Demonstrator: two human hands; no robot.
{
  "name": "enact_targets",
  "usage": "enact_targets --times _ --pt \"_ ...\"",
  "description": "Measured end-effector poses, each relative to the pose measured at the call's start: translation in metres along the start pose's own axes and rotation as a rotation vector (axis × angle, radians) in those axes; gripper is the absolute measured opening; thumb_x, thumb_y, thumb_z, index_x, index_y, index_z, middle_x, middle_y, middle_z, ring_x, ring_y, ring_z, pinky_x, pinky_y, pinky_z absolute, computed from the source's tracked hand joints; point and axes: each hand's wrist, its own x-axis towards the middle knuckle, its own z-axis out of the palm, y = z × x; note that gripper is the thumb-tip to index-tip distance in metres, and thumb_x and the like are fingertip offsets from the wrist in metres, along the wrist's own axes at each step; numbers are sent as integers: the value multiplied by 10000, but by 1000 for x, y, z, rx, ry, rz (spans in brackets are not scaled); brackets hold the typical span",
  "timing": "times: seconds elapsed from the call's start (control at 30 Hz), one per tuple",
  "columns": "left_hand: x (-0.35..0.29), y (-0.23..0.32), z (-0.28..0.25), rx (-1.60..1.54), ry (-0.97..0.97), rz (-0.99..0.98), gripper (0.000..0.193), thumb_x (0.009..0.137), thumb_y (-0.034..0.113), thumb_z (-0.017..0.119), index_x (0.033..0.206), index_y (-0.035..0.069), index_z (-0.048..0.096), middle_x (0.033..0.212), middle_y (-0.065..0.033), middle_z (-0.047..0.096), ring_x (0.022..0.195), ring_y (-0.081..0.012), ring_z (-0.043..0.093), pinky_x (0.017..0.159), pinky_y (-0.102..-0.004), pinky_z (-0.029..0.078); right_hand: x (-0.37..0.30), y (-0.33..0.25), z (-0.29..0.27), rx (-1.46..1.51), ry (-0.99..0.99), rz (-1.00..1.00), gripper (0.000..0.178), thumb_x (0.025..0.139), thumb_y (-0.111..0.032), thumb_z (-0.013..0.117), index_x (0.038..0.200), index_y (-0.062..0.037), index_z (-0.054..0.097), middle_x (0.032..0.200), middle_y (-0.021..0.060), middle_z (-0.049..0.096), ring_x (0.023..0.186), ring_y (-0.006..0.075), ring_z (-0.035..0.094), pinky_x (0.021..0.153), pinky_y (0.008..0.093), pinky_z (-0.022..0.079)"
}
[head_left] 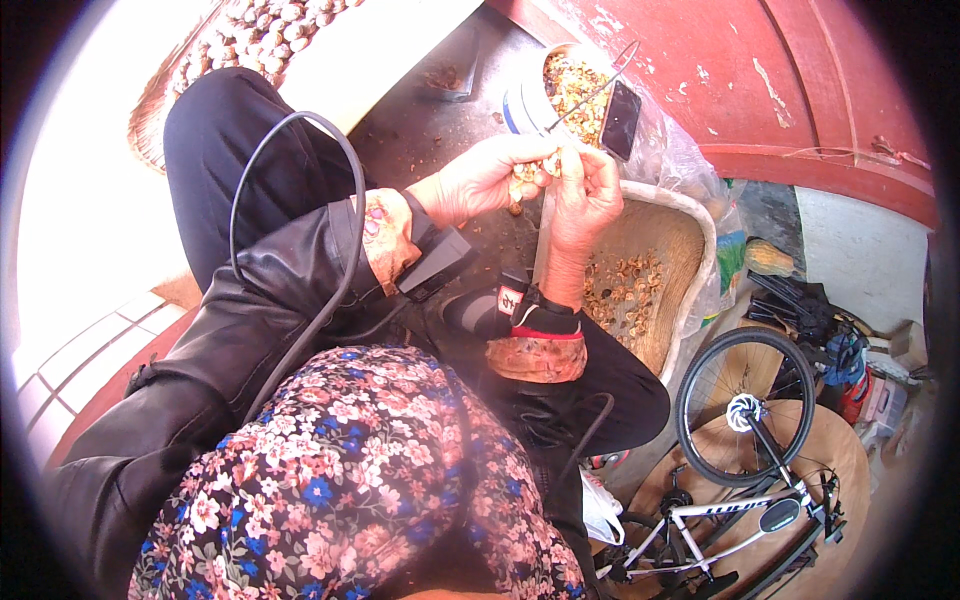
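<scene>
In front of me both hands meet over the gap between a white bucket and a shallow bin. My left hand point(480, 178) is closed round several pale brown walnut pieces point(527, 174), which show at its fingertips. Close against it, my right hand point(588, 195) pinches a small piece between thumb and forefinger; the fingers partly hide it. Broken yellow-brown bits fill the bucket point(520, 100). The bin point(690, 225) below my right hand holds scattered shell-like bits point(628, 290). A thin dark wire point(595, 88) slants across the bucket; whether it is the bucket's handle I cannot tell.
A phone point(621, 120) leans at the bucket's right rim beside clear plastic point(675, 150). At the far left, a woven tray point(150, 130) bears many round brown nuts point(262, 35). A red wooden panel point(780, 80) stands behind. A white bicycle point(700, 515) lies at the lower right.
</scene>
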Motion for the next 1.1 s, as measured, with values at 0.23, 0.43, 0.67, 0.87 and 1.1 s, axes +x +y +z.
enact_targets --times 0.23,0.43,0.67,0.87,1.1 --pt "2 1 -3 -71 -80 7 165 884 44 502 995 -77 522 920 -118 587 825 -159 594 717 -223 517 1 4 -1 -61 20 1 96 801 -49 633 890 -12 625 785 22 649 684 53 574 616 204 453" --pt "2 1 -1 -57 45 46 183 880 33 506 1019 -85 505 955 -128 574 829 -158 589 711 -225 518 3 -2 -3 -56 -24 11 123 796 -56 641 913 -17 639 746 4 639 679 36 564 589 183 440" --pt "0 8 -8 7 -9 64 140 875 35 518 982 -57 518 905 -94 573 772 -125 575 647 -194 510 3 -23 -12 -245 -197 146 110 772 -93 667 854 -25 639 668 -5 623 557 21 528 479 184 413" --pt "-2 8 -6 211 91 123 138 862 46 547 976 -29 526 882 -57 571 719 -77 555 582 -157 475 7 -26 -16 -388 -270 196 112 753 -100 675 825 -19 647 653 17 623 554 46 544 499 210 429" --pt "-2 9 -2 394 106 148 131 843 51 580 949 -19 545 797 -26 563 587 -39 502 480 -138 401 6 -31 -17 -524 -294 155 109 749 -75 648 837 -11 648 654 38 622 583 69 559 541 239 448"
